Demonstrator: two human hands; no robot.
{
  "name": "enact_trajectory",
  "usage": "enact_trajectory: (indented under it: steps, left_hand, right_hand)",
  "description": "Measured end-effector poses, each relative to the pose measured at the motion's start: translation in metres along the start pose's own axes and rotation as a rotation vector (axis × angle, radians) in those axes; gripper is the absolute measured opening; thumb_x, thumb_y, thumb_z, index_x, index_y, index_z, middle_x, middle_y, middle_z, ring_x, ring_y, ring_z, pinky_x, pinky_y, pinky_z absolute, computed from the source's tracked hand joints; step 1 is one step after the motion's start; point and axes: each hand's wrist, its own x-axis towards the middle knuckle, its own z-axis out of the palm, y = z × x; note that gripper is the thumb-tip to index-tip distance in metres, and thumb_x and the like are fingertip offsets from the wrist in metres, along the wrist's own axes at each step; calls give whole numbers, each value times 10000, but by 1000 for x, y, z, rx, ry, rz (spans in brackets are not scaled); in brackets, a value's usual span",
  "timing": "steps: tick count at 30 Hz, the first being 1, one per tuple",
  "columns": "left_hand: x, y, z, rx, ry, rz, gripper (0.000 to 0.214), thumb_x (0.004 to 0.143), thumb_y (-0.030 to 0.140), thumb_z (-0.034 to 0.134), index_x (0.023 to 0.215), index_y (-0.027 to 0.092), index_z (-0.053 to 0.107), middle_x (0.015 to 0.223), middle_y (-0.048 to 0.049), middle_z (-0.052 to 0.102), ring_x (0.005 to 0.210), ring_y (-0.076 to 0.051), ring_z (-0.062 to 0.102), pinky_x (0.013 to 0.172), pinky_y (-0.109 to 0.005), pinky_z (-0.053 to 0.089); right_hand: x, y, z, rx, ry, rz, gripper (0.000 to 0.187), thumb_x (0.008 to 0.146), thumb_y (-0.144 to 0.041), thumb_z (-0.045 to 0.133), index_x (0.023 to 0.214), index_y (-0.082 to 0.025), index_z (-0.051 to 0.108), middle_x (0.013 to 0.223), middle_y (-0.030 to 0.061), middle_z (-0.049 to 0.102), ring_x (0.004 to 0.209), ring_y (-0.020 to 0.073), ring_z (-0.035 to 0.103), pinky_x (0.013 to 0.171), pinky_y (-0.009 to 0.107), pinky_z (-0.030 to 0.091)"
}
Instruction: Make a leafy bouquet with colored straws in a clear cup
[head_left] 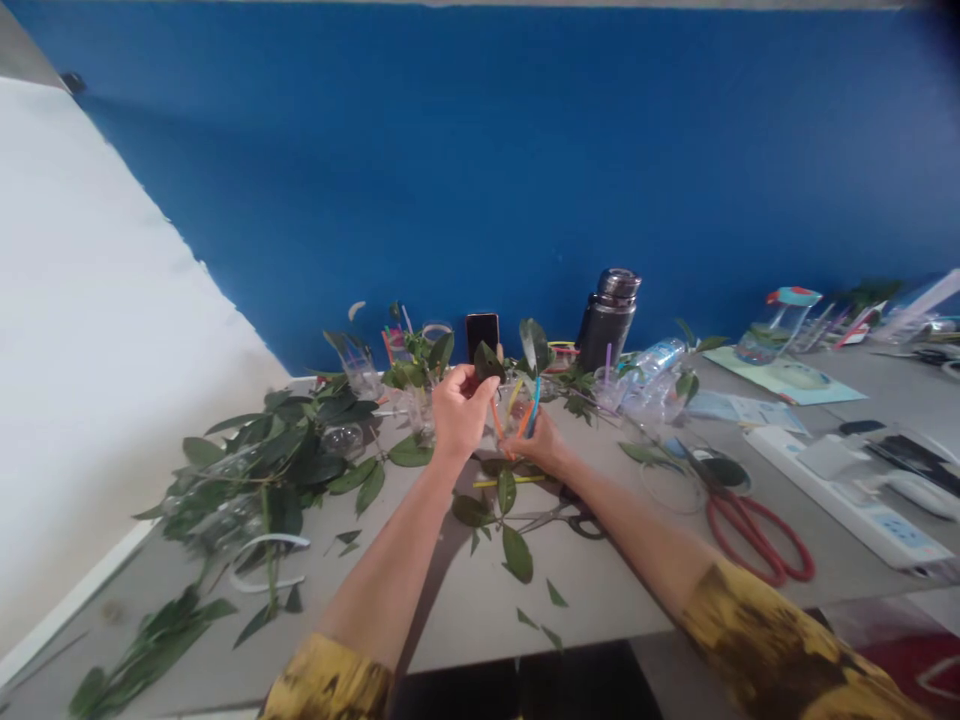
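My left hand (459,412) is closed in a pinch on a dark green leaf (489,362), holding it upright in front of a phone. Close beside it, my right hand (541,445) is curled low around what looks like a clear plastic cup (514,393), mostly hidden by the fingers. Orange straws (524,420) and a blue straw (536,400) rise at the right hand's fingers. Another broad leaf (534,345) stands just behind them. Below the hands lie a leafy sprig (507,492), a yellow straw (517,481) and dark-handled scissors (585,520).
Leafy branches (277,460) are heaped at left, near a white headband-like loop (270,560). Behind stand the phone (482,332) and a dark thermos (607,320). Rightward are red-handled scissors (757,535), a power strip (847,500), clear plastic bottles (656,370) and a lidded jar (776,325).
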Motion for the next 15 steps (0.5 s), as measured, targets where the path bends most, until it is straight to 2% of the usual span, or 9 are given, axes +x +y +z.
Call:
enact_trajectory:
  steps: [5, 7, 9, 10, 12, 13, 15]
  left_hand:
    - [-12, -2, -15, -20, -80, -33, 179, 758, 350, 788, 786, 204, 689, 655, 25, 641, 606, -135, 555, 622, -264, 460]
    - [-17, -6, -20, -33, -84, -74, 200, 747, 366, 796, 783, 203, 686, 641, 25, 641, 591, -132, 555, 595, -256, 446]
    - [-20, -12, -23, -52, -71, -127, 226, 729, 382, 806, 790, 199, 687, 626, 26, 640, 570, -127, 550, 565, -248, 427]
    - [-21, -15, -24, -62, -66, -152, 240, 719, 387, 812, 797, 196, 689, 616, 26, 639, 560, -124, 546, 556, -244, 421]
    - [-23, -20, -24, -86, -68, -190, 264, 702, 392, 824, 804, 190, 687, 599, 28, 636, 541, -117, 538, 544, -238, 417]
    - [-23, -21, -24, -99, -75, -201, 272, 696, 393, 830, 799, 190, 682, 592, 28, 637, 536, -115, 537, 542, -235, 418]
    - [-24, -22, -24, -127, -94, -211, 281, 686, 392, 839, 778, 191, 665, 578, 28, 635, 525, -110, 533, 532, -227, 413]
  right_hand:
    - [-4, -2, -3, 95, -49, -65, 645, 708, -377, 849, 1297, -191, 665, 1143, 85, 800, 1068, 299, 743, 952, 408, 599]
    - [-7, -2, -15, 80, -68, -85, 722, 694, -354, 873, 1362, -208, 642, 1251, 96, 783, 1133, 308, 733, 991, 417, 589]
    - [-11, -2, -35, -29, -36, -48, 725, 705, -338, 873, 1380, -198, 649, 1341, 122, 752, 1217, 324, 706, 1045, 426, 559]
    - [-14, -2, -46, -109, -12, -11, 657, 729, -331, 857, 1343, -180, 680, 1354, 138, 746, 1239, 330, 697, 1063, 426, 543]
    - [-21, -6, -68, -247, -35, 33, 385, 821, -307, 769, 1179, -167, 768, 1275, 133, 780, 1193, 310, 719, 1049, 398, 534]
    - [-26, -9, -77, -306, -91, 26, 255, 852, -291, 725, 1070, -182, 801, 1184, 107, 808, 1126, 290, 739, 1006, 373, 544]
    - [-35, -17, -85, -393, -266, -25, 168, 854, -284, 717, 959, -214, 829, 1066, 57, 827, 1015, 261, 754, 905, 326, 549]
